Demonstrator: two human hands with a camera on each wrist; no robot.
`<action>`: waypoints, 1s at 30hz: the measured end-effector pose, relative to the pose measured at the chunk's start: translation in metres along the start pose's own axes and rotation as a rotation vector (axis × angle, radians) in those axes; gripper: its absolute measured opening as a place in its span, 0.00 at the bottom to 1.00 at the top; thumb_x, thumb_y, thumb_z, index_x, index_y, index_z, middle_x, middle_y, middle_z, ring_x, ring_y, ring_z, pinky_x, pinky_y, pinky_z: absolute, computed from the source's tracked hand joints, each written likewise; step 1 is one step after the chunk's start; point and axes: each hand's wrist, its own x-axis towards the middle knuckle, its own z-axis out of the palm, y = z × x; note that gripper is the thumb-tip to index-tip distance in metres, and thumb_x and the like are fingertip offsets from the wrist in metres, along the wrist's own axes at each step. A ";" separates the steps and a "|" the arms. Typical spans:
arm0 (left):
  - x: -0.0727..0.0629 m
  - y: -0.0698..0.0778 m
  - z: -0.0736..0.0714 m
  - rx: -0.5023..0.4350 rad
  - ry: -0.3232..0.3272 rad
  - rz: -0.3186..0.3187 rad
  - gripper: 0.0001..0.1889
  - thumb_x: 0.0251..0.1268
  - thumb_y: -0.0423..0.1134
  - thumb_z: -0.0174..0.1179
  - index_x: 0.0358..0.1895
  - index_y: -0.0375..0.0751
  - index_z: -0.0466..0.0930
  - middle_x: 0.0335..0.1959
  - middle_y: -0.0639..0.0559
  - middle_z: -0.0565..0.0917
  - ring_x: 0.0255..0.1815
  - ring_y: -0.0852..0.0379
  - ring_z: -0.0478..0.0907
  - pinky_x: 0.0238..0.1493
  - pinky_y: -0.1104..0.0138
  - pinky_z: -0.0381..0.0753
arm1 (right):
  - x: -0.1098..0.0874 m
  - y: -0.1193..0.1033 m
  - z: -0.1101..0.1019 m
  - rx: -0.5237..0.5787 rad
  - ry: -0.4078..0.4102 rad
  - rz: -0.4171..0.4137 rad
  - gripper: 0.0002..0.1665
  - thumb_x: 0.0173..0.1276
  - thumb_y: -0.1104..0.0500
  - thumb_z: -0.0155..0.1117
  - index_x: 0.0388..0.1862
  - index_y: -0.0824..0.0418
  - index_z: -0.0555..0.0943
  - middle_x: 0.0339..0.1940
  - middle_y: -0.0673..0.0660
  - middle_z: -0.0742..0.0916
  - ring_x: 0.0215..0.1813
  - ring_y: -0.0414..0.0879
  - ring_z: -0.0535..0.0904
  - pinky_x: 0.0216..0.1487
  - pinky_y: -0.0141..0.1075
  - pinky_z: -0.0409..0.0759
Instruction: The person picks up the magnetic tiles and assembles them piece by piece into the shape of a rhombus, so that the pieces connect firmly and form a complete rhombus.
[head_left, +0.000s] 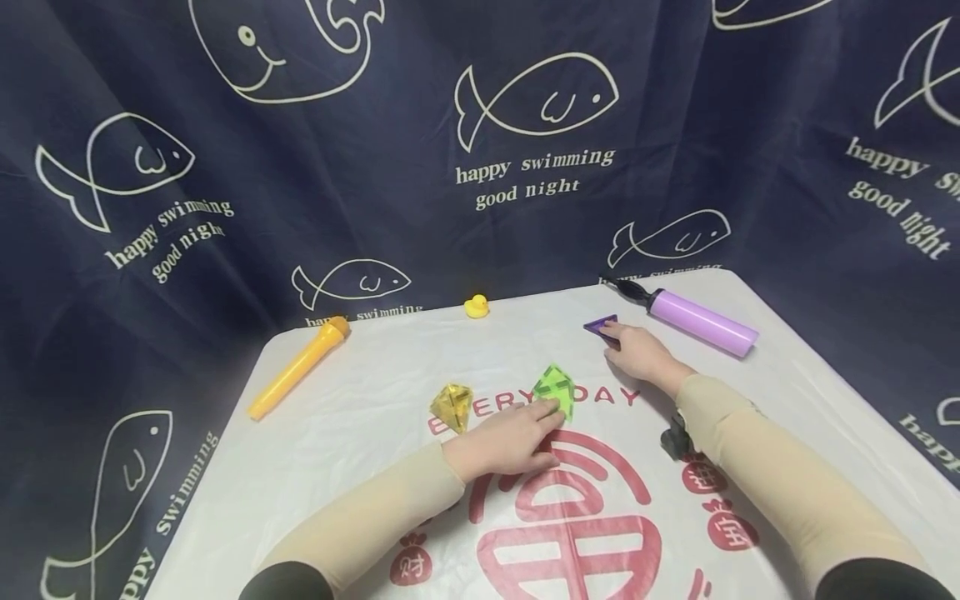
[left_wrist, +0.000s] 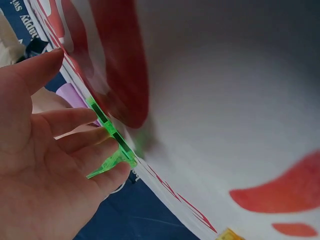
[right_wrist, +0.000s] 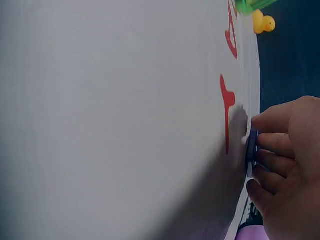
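Two bare hands reach over a bench [head_left: 360, 375] covered in a white cloth with red printing. Near the centre of the head view, the left hand [head_left: 512, 437] touches a green tile [head_left: 555, 382], its fingertips laid on the lower part of that see-through piece; this grip is apart, the fingers long and spread, with the thumb held off to the side. Right of centre and higher in the frame, the right hand [head_left: 641, 354] rests its fingers on the right side of a purple triangle [head_left: 598, 325]; its grip is also apart, the fingers side by side in the right wrist view rather than wrapped round the piece. Just left of the green tile, near the left wrist, lies a yellow tile [head_left: 452, 406]. Below the right hand, a small dark object [head_left: 677, 440] sits against the sleeve [head_left: 720, 417], partly hidden, so what it is cannot be told. Toward the upper right, a purple pump [head_left: 703, 322] with a black nozzle lies aslant, near the triangle. A yellow duck [head_left: 476, 307] stands at the far edge, above centre, and an orange microphone [head_left: 300, 367] slants across the left. Behind hangs a dark blue curtain [head_left: 420, 208] with white fish drawings.
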 end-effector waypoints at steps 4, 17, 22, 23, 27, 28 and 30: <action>0.000 -0.001 -0.001 -0.008 0.003 -0.010 0.35 0.75 0.56 0.57 0.77 0.41 0.65 0.79 0.44 0.62 0.79 0.52 0.58 0.76 0.61 0.60 | -0.011 -0.007 0.000 0.006 -0.005 -0.004 0.31 0.71 0.62 0.59 0.69 0.76 0.71 0.71 0.76 0.71 0.70 0.74 0.67 0.71 0.62 0.64; 0.002 -0.003 -0.002 -0.021 0.010 0.001 0.33 0.76 0.55 0.58 0.77 0.42 0.66 0.79 0.45 0.63 0.78 0.52 0.61 0.75 0.64 0.61 | -0.060 -0.037 0.000 0.039 -0.025 -0.016 0.31 0.68 0.62 0.64 0.67 0.77 0.73 0.69 0.77 0.73 0.70 0.73 0.67 0.71 0.62 0.64; 0.003 -0.002 -0.002 -0.015 0.014 0.000 0.33 0.76 0.55 0.58 0.76 0.42 0.67 0.78 0.45 0.64 0.77 0.52 0.61 0.75 0.64 0.60 | -0.077 -0.048 0.001 0.010 -0.016 -0.034 0.31 0.67 0.62 0.67 0.66 0.78 0.74 0.68 0.77 0.74 0.69 0.73 0.68 0.70 0.63 0.65; 0.003 -0.002 -0.003 -0.015 0.013 -0.001 0.33 0.76 0.55 0.58 0.76 0.42 0.67 0.78 0.45 0.63 0.77 0.52 0.61 0.75 0.64 0.60 | -0.080 -0.050 0.001 0.006 -0.016 -0.039 0.31 0.67 0.62 0.67 0.65 0.78 0.74 0.68 0.78 0.74 0.69 0.73 0.68 0.70 0.63 0.66; 0.003 -0.002 -0.002 -0.019 0.006 -0.008 0.33 0.76 0.55 0.57 0.76 0.42 0.67 0.79 0.45 0.63 0.78 0.53 0.60 0.75 0.64 0.60 | -0.093 -0.056 0.004 -0.018 -0.005 -0.054 0.32 0.67 0.61 0.68 0.66 0.77 0.74 0.68 0.78 0.74 0.69 0.73 0.69 0.69 0.63 0.67; 0.003 -0.002 -0.002 -0.018 0.003 -0.009 0.33 0.76 0.55 0.57 0.77 0.43 0.66 0.79 0.45 0.63 0.78 0.53 0.60 0.75 0.64 0.60 | -0.096 -0.058 0.004 -0.021 -0.004 -0.055 0.33 0.66 0.61 0.68 0.66 0.77 0.74 0.68 0.78 0.74 0.69 0.73 0.69 0.69 0.63 0.67; 0.003 -0.002 -0.002 -0.021 0.000 -0.011 0.33 0.76 0.55 0.57 0.77 0.43 0.66 0.79 0.46 0.63 0.78 0.53 0.60 0.75 0.64 0.60 | -0.101 -0.060 0.006 -0.027 0.000 -0.050 0.34 0.66 0.60 0.69 0.66 0.76 0.74 0.68 0.77 0.74 0.69 0.73 0.69 0.68 0.63 0.68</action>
